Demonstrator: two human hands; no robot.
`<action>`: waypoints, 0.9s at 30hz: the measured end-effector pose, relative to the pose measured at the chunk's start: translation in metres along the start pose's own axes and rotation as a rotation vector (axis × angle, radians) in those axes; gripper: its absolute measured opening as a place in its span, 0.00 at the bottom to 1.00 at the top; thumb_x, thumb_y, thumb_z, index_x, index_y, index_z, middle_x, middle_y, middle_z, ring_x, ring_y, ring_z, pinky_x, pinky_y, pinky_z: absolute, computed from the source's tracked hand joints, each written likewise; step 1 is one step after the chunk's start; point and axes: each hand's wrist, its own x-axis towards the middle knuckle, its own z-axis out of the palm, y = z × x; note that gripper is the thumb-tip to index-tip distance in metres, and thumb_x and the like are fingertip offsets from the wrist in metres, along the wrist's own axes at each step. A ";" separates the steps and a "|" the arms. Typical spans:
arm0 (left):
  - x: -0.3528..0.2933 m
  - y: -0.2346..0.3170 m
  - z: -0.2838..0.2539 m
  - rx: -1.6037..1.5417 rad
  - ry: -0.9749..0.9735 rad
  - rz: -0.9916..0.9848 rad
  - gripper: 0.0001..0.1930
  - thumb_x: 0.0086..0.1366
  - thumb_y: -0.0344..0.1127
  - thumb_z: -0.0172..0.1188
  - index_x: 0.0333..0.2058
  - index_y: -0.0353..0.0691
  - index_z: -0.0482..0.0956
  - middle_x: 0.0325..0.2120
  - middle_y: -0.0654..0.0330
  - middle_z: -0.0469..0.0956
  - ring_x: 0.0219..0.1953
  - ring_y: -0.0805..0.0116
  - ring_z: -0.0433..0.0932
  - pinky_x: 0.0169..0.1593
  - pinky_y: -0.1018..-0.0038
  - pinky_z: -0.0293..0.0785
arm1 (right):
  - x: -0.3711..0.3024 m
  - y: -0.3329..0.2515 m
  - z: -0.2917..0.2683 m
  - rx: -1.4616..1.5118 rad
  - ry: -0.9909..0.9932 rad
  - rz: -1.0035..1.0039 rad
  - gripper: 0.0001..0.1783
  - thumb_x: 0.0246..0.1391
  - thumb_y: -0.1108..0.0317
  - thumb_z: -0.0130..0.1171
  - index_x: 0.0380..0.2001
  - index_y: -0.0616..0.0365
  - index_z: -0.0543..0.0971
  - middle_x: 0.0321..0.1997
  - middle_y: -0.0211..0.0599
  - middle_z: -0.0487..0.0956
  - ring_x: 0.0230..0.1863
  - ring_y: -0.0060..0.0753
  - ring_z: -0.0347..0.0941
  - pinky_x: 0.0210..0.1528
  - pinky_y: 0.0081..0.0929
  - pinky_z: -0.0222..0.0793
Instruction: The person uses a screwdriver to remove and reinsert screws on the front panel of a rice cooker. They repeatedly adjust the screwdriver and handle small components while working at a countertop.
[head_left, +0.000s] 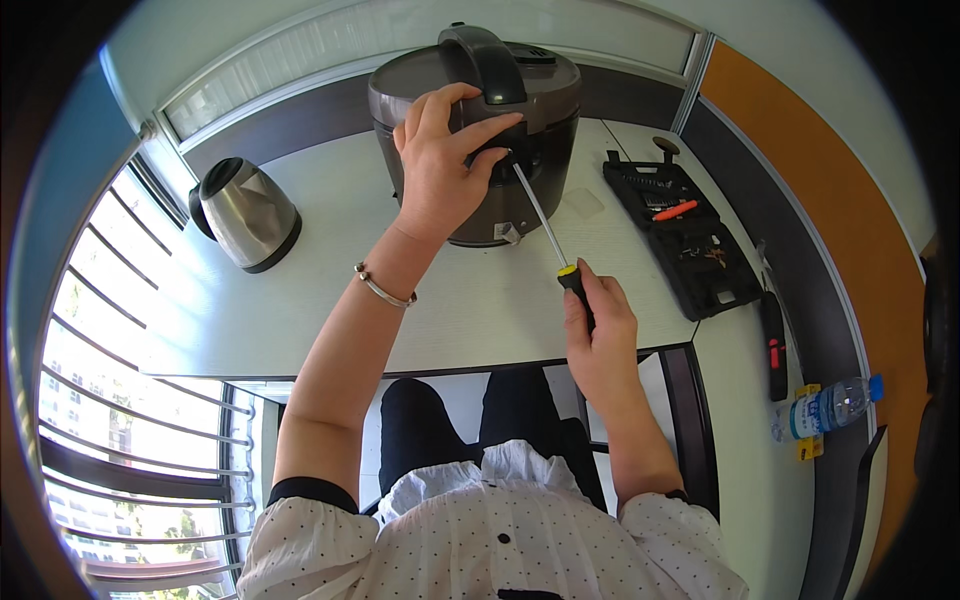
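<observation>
A large dark-brown rice cooker (480, 205) with a curved black handle stands at the back of the desk. My left hand (440, 165) rests against its upper front, fingers spread, with the thumb beside the screwdriver's tip. Whether a screw sits at the tip is too small to tell. In my right hand (602, 325) is a screwdriver (541, 217) with a long metal shaft and a black-and-yellow handle. Its shaft slants up and left to the cooker's front, just below the handle. The cooker's lid is down.
A steel kettle (245, 215) stands at the left of the desk (330, 310). To the right lies an open black tool case (690, 235) with an orange-red tool (675, 211) in it. Beyond it are a black-and-red handled tool (773, 345) and a water bottle (825, 408) lying on its side.
</observation>
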 end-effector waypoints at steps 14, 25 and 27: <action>0.001 0.001 0.000 -0.079 0.021 0.001 0.19 0.41 0.26 0.64 0.35 0.54 0.82 0.44 0.63 0.69 0.49 0.61 0.64 0.49 0.65 0.57 | 0.002 -0.018 -0.009 1.512 -0.350 0.713 0.17 0.59 0.68 0.45 0.48 0.70 0.67 0.30 0.39 0.70 0.26 0.25 0.67 0.25 0.22 0.64; -0.034 0.023 -0.022 -0.212 0.212 -0.294 0.06 0.54 0.28 0.59 0.33 0.37 0.80 0.38 0.57 0.75 0.37 0.65 0.72 0.46 0.72 0.65 | 0.000 -0.026 -0.001 2.073 -0.436 0.843 0.21 0.61 0.66 0.39 0.52 0.71 0.61 0.34 0.38 0.66 0.25 0.25 0.63 0.27 0.21 0.62; -0.047 0.038 -0.032 -0.666 -0.037 -0.742 0.09 0.59 0.33 0.56 0.34 0.34 0.79 0.39 0.56 0.76 0.37 0.66 0.72 0.45 0.72 0.66 | 0.000 -0.026 0.000 2.158 -0.421 0.876 0.21 0.61 0.67 0.39 0.53 0.70 0.61 0.33 0.38 0.66 0.25 0.24 0.62 0.26 0.21 0.62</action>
